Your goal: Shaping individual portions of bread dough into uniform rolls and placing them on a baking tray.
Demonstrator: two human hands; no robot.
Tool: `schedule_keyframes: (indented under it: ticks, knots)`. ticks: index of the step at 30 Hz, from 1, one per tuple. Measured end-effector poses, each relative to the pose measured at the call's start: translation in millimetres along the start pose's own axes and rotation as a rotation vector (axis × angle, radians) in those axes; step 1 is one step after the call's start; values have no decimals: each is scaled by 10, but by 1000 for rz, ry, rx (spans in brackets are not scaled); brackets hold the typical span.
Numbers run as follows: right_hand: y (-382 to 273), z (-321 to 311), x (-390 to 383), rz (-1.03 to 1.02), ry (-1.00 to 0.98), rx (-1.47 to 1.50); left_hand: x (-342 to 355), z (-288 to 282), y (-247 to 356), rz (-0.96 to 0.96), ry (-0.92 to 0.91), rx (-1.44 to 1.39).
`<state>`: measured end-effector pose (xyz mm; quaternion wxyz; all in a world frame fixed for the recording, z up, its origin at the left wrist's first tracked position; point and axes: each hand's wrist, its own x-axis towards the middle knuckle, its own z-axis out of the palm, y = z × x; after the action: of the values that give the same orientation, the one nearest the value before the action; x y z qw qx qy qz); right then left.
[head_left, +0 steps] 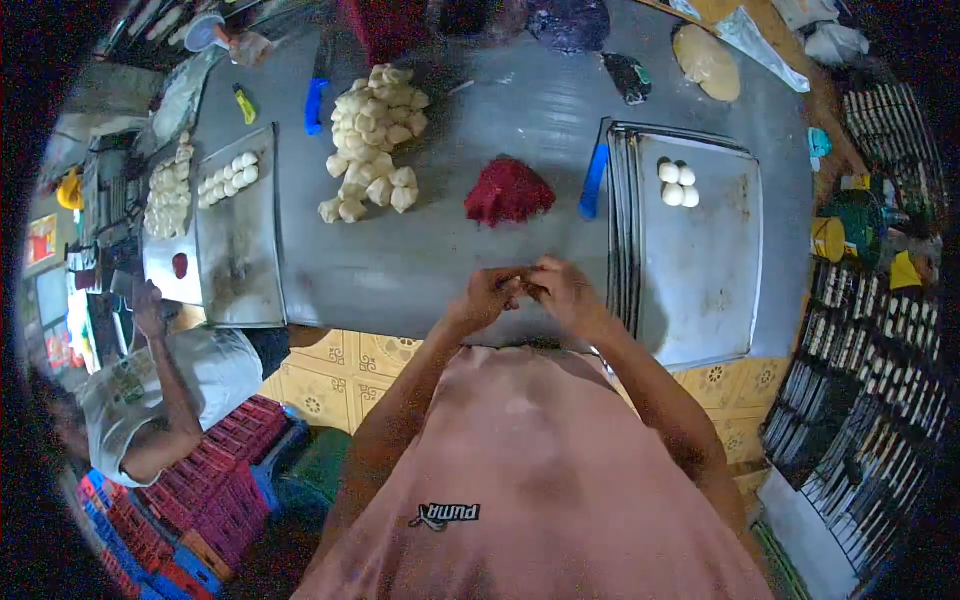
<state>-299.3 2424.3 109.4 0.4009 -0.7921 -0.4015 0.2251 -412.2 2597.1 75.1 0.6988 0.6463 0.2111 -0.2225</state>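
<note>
Pink shirt cloth [540, 470] fills the lower part of the view, and both bare forearms rise from it toward the grey metal table [450, 260]. Over the table's near edge the left hand [487, 297] and the right hand [562, 292] meet, fingertips pressed together around something small between them; what that small thing is cannot be made out, as the fingers hide it. Both hands are curled in a pinching grasp, touching each other.

Just beyond the hands, toward the table's middle, lies a dark red mound of crumbly filling [508, 190]. Left of that mound and further back sits a loose heap of pale dough pieces [375, 135]. Right of the mound lies a blue plastic scraper [594, 180], resting against the rim of a stack of flat grey metal trays [700, 290]. Four small white dough balls [677, 184] sit close together on the far part of the top tray.

At the table's left end lies another grey metal tray [235, 260], bearing a short row of pale dough balls [228, 178] at its far end. A second blue-handled tool [316, 103] lies beyond the dough heap. Below the table's left end another person in a light grey shirt [160, 385] bends over, one arm raised toward the table edge, beside stacked red plastic crates [200, 490].
</note>
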Motion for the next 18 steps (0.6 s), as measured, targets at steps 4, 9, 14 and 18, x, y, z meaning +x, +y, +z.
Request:
schedule_keyframes:
  ticks: [4,9,14,18]
  knots:
    - [95,49,-33,568,-235,60,32,29,-36,119,161,392]
    - [173,184,-108,552,-68,86,97,167,-124,467,231,798]
    - [97,341,-254,602,173,603,-108,311,-316,698,351,751]
    - [109,481,-218,517,190,90,-11,188,-334,718,360,619]
